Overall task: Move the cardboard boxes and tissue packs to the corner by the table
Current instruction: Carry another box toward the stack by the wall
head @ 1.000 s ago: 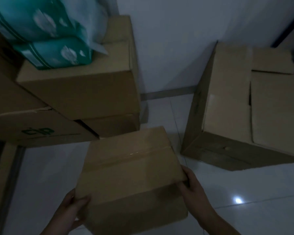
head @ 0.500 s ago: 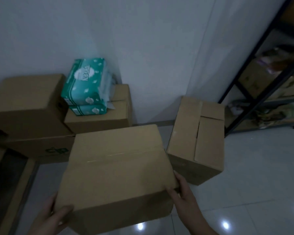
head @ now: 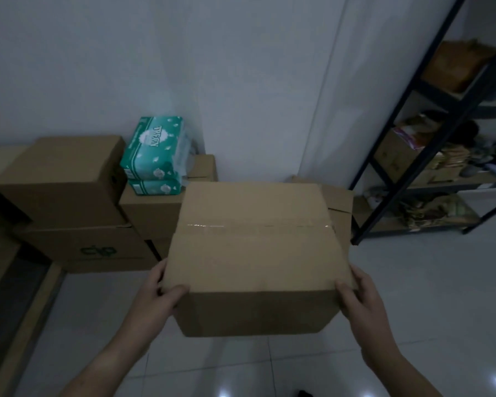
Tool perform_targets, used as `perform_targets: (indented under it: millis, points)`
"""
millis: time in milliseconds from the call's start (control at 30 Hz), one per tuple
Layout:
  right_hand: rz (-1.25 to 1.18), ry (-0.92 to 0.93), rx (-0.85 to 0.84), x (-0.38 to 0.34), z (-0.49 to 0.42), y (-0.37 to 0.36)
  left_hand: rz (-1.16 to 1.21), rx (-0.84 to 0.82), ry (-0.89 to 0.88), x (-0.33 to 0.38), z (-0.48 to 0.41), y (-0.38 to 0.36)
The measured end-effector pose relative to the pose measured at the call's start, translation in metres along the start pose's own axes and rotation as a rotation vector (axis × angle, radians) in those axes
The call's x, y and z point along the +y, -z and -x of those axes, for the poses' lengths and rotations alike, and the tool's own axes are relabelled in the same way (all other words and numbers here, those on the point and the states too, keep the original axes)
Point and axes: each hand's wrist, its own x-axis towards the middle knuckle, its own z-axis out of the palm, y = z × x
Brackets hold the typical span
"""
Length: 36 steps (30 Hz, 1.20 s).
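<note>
l hand (head: 161, 293) + r hand (head: 359, 299), grip curled round taped box (head: 255, 253) near corners; box prob. off floor (head: 430, 287).

Dim room: pale wall (head: 241, 81), glossy tiled floor (head: 427, 282), black shelving rack (head: 424, 156) at right.

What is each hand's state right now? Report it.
Left hand: gripping the taped cardboard box, left side.
Right hand: gripping the same box, right side.

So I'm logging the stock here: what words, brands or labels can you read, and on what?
"cip", in green, on the front of the lower left cardboard box.
White brand word on the top tissue pack: too blurred to read.
Held box and shelf goods: no text readable.
</note>
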Motion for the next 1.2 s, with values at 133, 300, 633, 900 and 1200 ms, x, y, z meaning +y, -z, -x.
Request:
perform_targets:
  millis: [133, 300, 633, 900, 1200]
  points:
    - [0.004, 0.012, 0.071, 0.0, -0.048, 0.046, -0.023, -0.035, -0.039, 0.015, -0.016, -0.058]
    - [-0.019, 0.032, 0.083, 0.003, -0.143, 0.113, 0.022, -0.002, -0.102, 0.029, -0.049, -0.163]
    - [0.115, 0.094, -0.048, -0.01, -0.395, 0.197, 0.133, 0.165, -0.048, 0.03, -0.095, -0.365]
    - [0.212, 0.044, -0.14, 0.003, -0.545, 0.177, 0.224, 0.193, 0.019, 0.015, -0.114, -0.47]
    - [0.183, 0.071, -0.161, 0.052, -0.641, 0.128, 0.191, 0.261, 0.105, -0.035, -0.162, -0.546]
